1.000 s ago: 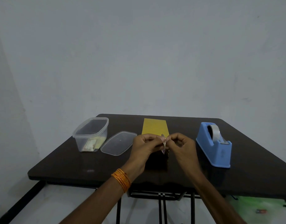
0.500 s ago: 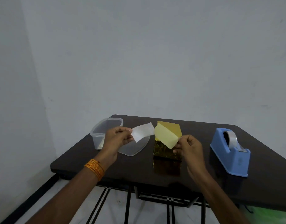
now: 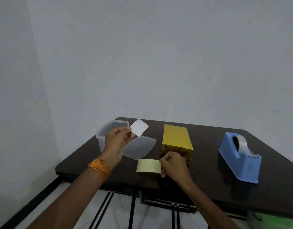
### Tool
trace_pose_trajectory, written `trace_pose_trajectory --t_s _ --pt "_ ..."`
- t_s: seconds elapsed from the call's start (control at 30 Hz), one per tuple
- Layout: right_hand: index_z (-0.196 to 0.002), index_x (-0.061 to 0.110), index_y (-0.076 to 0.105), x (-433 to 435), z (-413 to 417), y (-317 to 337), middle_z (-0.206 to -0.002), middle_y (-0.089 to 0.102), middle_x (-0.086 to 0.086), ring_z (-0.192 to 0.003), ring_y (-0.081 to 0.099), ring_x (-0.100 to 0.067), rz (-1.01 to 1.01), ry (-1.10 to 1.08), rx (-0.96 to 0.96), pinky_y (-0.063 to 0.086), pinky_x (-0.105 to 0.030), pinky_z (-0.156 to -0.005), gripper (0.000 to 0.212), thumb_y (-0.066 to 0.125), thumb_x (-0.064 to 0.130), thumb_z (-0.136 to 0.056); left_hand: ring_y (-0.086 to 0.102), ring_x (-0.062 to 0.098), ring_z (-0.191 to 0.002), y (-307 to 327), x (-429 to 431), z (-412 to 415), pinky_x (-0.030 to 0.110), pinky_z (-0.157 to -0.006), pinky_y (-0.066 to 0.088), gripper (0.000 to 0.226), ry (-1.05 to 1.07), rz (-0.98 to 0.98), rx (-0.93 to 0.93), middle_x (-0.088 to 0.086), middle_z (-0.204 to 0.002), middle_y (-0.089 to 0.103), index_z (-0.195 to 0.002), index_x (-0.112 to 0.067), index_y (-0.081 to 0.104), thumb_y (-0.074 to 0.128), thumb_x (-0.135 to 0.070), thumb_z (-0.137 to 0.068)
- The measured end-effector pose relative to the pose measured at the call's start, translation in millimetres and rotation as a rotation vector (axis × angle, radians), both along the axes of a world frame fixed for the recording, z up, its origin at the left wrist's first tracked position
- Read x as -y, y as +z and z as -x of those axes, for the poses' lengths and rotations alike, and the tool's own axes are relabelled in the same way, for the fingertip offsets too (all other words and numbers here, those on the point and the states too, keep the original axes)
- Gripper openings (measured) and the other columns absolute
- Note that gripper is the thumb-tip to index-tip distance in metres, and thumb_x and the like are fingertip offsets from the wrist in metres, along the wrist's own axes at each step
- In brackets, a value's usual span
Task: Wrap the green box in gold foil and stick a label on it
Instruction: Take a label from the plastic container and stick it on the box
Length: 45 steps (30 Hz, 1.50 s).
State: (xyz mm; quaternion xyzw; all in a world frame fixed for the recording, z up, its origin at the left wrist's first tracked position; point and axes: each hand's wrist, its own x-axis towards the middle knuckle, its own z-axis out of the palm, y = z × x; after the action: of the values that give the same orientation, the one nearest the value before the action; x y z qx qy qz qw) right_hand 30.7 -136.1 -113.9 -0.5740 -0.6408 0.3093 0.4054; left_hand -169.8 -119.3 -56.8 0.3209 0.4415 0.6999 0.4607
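Left hand [image 3: 116, 142] pinches a white slip [image 3: 139, 129] at the gold-wrapped box's [image 3: 175, 138] ten o'clock; right hand [image 3: 174, 166] pinches a yellow slip [image 3: 148, 165] at seven.

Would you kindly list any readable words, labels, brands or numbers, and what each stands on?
None can be read.
The white paper slip, the pale yellow paper slip and the gold foil-wrapped box show blank faces.
A faint mark on the blue plastic tape dispenser is too blurred to read.

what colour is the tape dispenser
The tape dispenser is blue, seen in the head view.
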Motion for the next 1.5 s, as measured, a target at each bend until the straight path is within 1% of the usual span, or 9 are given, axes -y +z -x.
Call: trace_pose_trajectory --t_s 0.23,0.53,0.6,0.73,0.83,0.97,1.2,1.4,1.5 --pt "-0.074 0.012 0.067 -8 -17 -5 -0.067 0.071 -0.007 -0.045 0.061 -0.008 0.015 -0.084 0.212 0.046 -0.019 -0.043 0.022 0.062 0.016 -0.096 0.073 0.025 -0.094 -5 -4 -19 0.026 -0.073 0.061 0.008 -0.068 -0.010 0.007 0.018 -0.104 0.072 -0.097 -0.002 0.069 0.070 -0.004 -0.089" --pt "-0.094 0.020 0.072 7 -40 28 -0.091 0.072 0.000 -0.079 0.070 -0.015 -0.124 -0.001 -0.058 0.057 -0.022 -0.061 0.009 0.064 0.018 -0.096 0.072 0.025 -0.091 0 2 -39 0.026 -0.075 0.061 0.017 -0.136 -0.088 -0.087 0.017 -0.099 0.072 -0.103 0.003 0.070 0.071 -0.006 -0.088" --pt "-0.100 0.016 0.074 6 -47 45 -0.100 0.072 -0.008 -0.088 0.068 -0.019 -0.052 0.054 -0.350 0.056 -0.026 -0.070 0.015 0.064 0.026 -0.096 0.072 0.024 -0.087 0 4 -45 0.026 -0.075 0.061 0.012 -0.137 -0.208 -0.249 0.014 -0.092 0.073 -0.099 0.000 0.071 0.070 -0.007 -0.089" --pt "-0.115 0.007 0.070 -3 -67 74 -0.093 0.068 -0.012 -0.078 0.063 -0.018 0.219 0.159 -0.805 0.053 -0.026 -0.065 0.048 0.058 0.049 -0.095 0.068 0.010 -0.085 -5 2 -48 0.027 -0.075 0.056 0.005 0.136 -0.781 -0.966 -0.003 -0.091 0.072 -0.094 -0.011 0.073 0.069 -0.010 -0.091" --pt "-0.110 0.003 0.070 -12 -77 81 -0.088 0.069 -0.013 -0.069 0.062 -0.017 0.295 0.166 -0.870 0.053 -0.023 -0.056 0.052 0.064 0.050 -0.090 0.065 0.017 -0.090 -10 -1 -51 0.031 -0.073 0.055 0.010 0.270 -1.149 -1.425 0.004 -0.100 0.071 -0.100 -0.008 0.072 0.071 -0.009 -0.091" --pt "-0.104 -0.005 0.070 -17 -86 75 -0.087 0.072 -0.016 -0.064 0.062 -0.012 0.173 0.082 -0.754 0.049 -0.019 -0.050 0.027 0.074 0.016 -0.088 0.067 0.022 -0.103 -21 -3 -55 0.030 -0.075 0.059 0.033 0.286 -1.277 -1.664 0.014 -0.112 0.070 -0.113 -0.003 0.070 0.080 -0.012 -0.082" --pt "-0.085 0.008 0.073 -18 -98 63 -0.076 0.067 -0.007 -0.069 0.056 -0.015 -0.046 0.078 -0.633 0.048 -0.024 -0.060 0.007 0.074 0.014 -0.088 0.061 0.017 -0.112 -30 -13 -59 0.033 -0.081 0.058 0.036 0.181 -1.014 -1.434 0.007 -0.122 0.064 -0.126 -0.010 0.061 0.066 -0.028 -0.095" --pt "-0.091 0.006 0.070 -17 -96 61 -0.082 0.073 -0.005 -0.071 0.059 -0.013 -0.194 -0.029 -0.675 0.051 -0.025 -0.064 0.007 0.072 0.013 -0.090 0.065 0.007 -0.091 -25 -7 -63 0.015 -0.071 0.053 0.042 0.074 -0.682 -0.983 -0.009 -0.098 0.067 -0.118 -0.019 0.064 0.082 -0.019 -0.080" --pt "-0.092 0.008 0.072 -20 -95 60 -0.090 0.076 -0.004 -0.079 0.063 -0.012 -0.264 0.014 -0.490 0.052 -0.028 -0.068 0.004 0.071 0.012 -0.091 0.065 0.001 -0.090 -12 -6 -70 0.012 -0.070 0.053 0.028 0.145 -0.612 -0.913 -0.011 -0.095 0.068 -0.111 -0.021 0.068 0.075 -0.012 -0.086"
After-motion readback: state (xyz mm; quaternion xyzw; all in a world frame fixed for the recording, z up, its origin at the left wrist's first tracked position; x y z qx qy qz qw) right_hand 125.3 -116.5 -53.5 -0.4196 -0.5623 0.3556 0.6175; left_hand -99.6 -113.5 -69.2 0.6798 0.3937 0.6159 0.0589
